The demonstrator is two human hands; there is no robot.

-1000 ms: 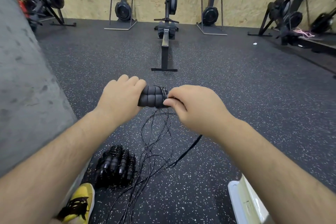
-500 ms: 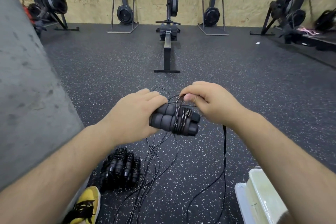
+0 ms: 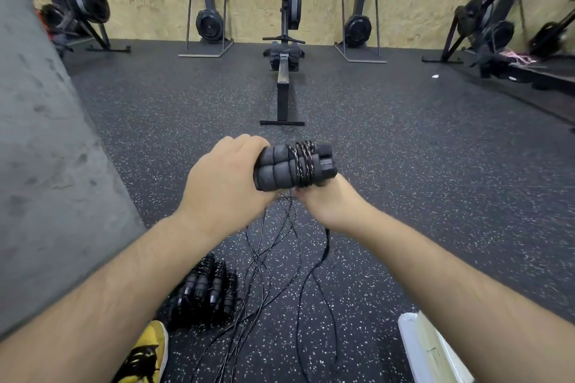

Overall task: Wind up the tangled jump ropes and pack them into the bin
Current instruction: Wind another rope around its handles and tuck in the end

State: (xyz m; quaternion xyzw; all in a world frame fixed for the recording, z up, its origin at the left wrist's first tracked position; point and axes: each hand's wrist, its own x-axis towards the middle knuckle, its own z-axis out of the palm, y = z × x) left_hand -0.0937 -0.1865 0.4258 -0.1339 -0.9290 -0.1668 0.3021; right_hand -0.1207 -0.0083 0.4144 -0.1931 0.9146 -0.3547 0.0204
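Observation:
My left hand [image 3: 227, 180] grips a pair of black foam jump rope handles [image 3: 280, 169] held side by side, with several turns of thin black cord [image 3: 303, 165] wound round them. My right hand [image 3: 329, 202] sits just under the handles' right end and pinches the cord there. Loose cord [image 3: 264, 274] hangs from the hands down to the floor. A heap of wound black jump ropes [image 3: 207, 292] lies on the floor at lower left. The white bin [image 3: 417, 348] shows only a corner at the bottom right, partly behind my right forearm.
A grey concrete wall [image 3: 46, 165] runs along the left. My yellow shoe [image 3: 146, 354] is at the bottom. A rowing machine [image 3: 284, 71] stands ahead on the speckled rubber floor [image 3: 435, 180], with more machines along the wooden back wall.
The handles have risen and turned level. My right hand has swung from above the handles to beneath their right end, carrying the cord round them.

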